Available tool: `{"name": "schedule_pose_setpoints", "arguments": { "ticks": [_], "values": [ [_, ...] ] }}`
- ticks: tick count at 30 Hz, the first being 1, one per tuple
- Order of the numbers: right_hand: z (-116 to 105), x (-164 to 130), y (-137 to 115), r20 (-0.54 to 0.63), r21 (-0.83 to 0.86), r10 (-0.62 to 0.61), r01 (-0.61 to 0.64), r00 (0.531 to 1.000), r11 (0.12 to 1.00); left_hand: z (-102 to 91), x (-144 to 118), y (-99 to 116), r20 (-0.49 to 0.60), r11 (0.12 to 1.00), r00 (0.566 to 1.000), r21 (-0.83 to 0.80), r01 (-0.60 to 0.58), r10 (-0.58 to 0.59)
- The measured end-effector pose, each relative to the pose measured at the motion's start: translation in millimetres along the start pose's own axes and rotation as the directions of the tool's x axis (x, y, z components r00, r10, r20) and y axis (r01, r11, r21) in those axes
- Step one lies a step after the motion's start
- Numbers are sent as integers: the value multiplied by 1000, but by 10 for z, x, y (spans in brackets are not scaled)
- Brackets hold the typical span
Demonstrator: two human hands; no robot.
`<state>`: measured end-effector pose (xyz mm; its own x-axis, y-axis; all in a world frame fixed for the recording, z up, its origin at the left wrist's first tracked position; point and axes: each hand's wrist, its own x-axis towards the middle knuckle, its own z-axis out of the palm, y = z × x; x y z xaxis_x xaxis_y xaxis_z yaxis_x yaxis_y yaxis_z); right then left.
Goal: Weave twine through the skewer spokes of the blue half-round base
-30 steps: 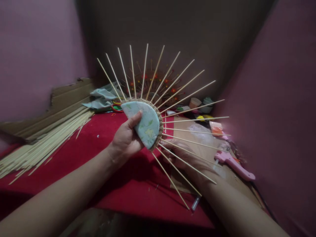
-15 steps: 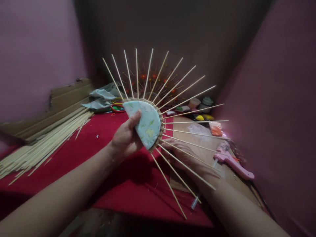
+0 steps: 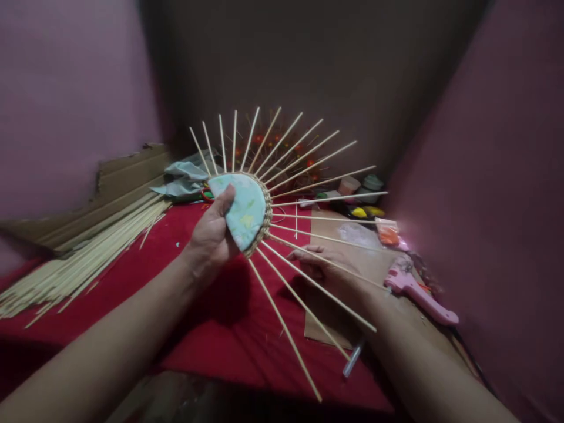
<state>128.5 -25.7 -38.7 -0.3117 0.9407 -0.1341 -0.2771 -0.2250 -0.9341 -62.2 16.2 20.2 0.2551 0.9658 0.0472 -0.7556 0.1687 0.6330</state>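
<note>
Though seemingly empty, right hand (image 3: pixel 324 267) stick-veiled.

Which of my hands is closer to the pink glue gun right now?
Right. The right hand rests on the cardboard just left of the pink glue gun; the left hand holds the fan piece farther away.

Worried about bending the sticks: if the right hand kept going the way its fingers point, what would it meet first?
The right hand points left, toward the fabric-covered half disc. It would probably meet the lower skewers first; depth is unclear.
</note>
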Motion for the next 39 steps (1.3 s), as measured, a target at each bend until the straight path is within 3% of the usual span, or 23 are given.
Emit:
{"name": "schedule_pose_setpoints", "arguments": {
  "ticks": [3, 8, 11, 18, 20, 22, 25, 28, 29, 31, 35, 39],
  "values": [
    [-52, -6, -38, -19, 34, 41, -41, 999, 999, -16, 43, 74, 22, 1000, 1000, -24, -4, 5],
    [-73, -4, -27, 5, 14, 18, -18, 1000, 1000, -25, 48, 179, -78, 989, 993, -110, -98, 90],
    [-56, -16, -45, -3, 14, -38, 38, 999, 999, -60, 52, 234, -53, 984, 990, -112, -139, 133],
    [-89, -53, -181, -66, 82, -144, 149, 987, 985, -152, 120, 337, -109, 949, 962, -174, -265, 248],
    [-96, -58, -200, -93, 44, -170, 174, 981, 984, -184, 174, 349, -151, 934, 939, -136, -330, 309],
    [-87, -66, -201, -142, -39, -193, 189, 971, 981, -225, 245, 351, -236, 899, 887, -98, -427, 396],
    [-48, -90, -177, -246, -319, -359, 275, 900, 907, -278, 335, 347, -277, 866, 846, -79, -493, 456],
    [-7, -127, -147, -175, -635, -634, 406, 753, 657, -290, 351, 350, -252, 861, 844, -70, -504, 474],
    [1, -138, -139, -124, -685, -674, 429, 729, 590, -285, 342, 354, -250, 859, 842, -68, -508, 478],
    [6, -153, -130, -75, -708, -658, 424, 750, 564, -268, 316, 365, -248, 863, 846, -64, -500, 472],
    [-6, -145, -133, -179, -587, -460, 280, 870, 760, -242, 280, 384, -262, 883, 864, -74, -463, 430],
    [39, -138, -128, -225, -469, -384, 246, 896, 848, -256, 272, 376, -281, 899, 881, -108, -424, 382]
  ]
}}
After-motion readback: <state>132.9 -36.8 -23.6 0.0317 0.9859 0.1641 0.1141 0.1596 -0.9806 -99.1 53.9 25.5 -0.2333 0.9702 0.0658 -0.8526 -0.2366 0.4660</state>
